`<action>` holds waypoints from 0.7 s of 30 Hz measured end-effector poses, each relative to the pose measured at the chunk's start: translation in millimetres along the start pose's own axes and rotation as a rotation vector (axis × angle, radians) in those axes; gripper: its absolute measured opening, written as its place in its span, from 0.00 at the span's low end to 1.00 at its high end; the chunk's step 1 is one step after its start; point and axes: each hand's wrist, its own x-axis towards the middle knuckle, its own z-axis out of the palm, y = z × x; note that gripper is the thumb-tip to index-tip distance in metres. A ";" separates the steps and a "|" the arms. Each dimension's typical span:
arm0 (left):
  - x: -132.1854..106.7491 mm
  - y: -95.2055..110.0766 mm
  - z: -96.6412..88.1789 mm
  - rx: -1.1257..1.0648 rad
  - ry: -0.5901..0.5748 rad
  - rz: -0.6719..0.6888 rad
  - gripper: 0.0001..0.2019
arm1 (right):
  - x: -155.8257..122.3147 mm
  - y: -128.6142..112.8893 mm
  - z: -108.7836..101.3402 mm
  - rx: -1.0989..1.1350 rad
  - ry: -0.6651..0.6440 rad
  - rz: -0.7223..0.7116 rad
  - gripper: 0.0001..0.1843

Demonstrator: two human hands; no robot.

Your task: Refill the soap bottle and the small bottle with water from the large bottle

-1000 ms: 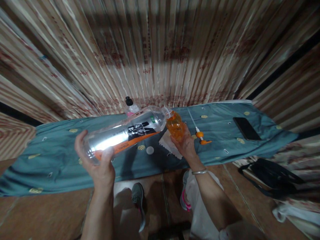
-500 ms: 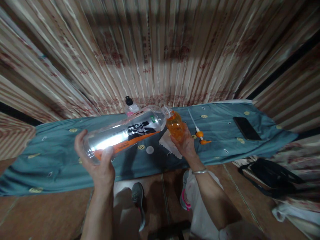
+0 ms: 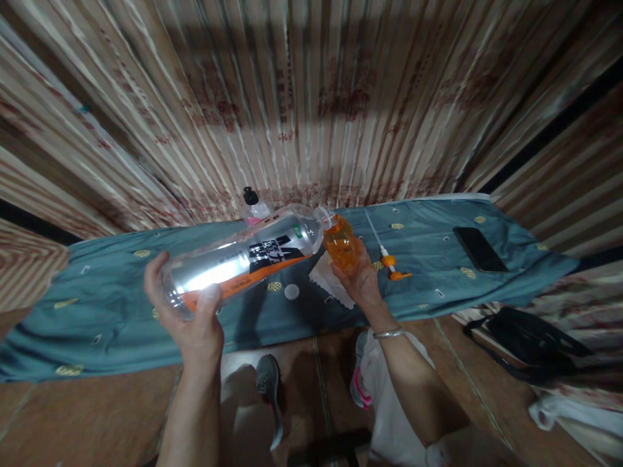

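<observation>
My left hand [image 3: 192, 318] is closed round the base of a large clear plastic bottle [image 3: 243, 259] with a silver, black and orange label. That bottle lies tilted in the air, its neck pointing right. At its mouth is the top of a small orange see-through bottle [image 3: 341, 245], which my right hand [image 3: 363, 275] grips from the right and below. The two openings meet; whether liquid runs between them I cannot make out. Beneath the orange bottle lies a pale cloth or tissue [image 3: 331, 282]. An orange pump head [image 3: 390, 261] with a long tube rests right of my right hand.
A teal patterned cloth [image 3: 423, 233] covers the long table. On it are a black phone [image 3: 480, 249], a white round cap [image 3: 292, 292] and a small clear bottle with a black top [image 3: 250, 196]. A curtain [image 3: 311, 117] hangs behind. A black bag [image 3: 530, 344] sits at the right.
</observation>
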 end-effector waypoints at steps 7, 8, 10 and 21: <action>0.5 -3.5 -1.0 -0.010 -0.004 0.020 0.39 | -3.0 4.9 2.7 0.014 -0.022 0.008 0.53; 0.9 -3.4 -0.9 -0.022 0.005 0.037 0.39 | -3.7 6.4 3.7 0.012 -0.016 0.007 0.53; 1.3 -3.5 -0.7 -0.028 0.016 0.047 0.40 | -5.1 9.1 6.0 0.005 0.004 -0.004 0.52; -0.1 -3.8 0.0 0.026 0.008 0.015 0.40 | -5.8 12.6 8.6 0.035 -0.008 0.003 0.52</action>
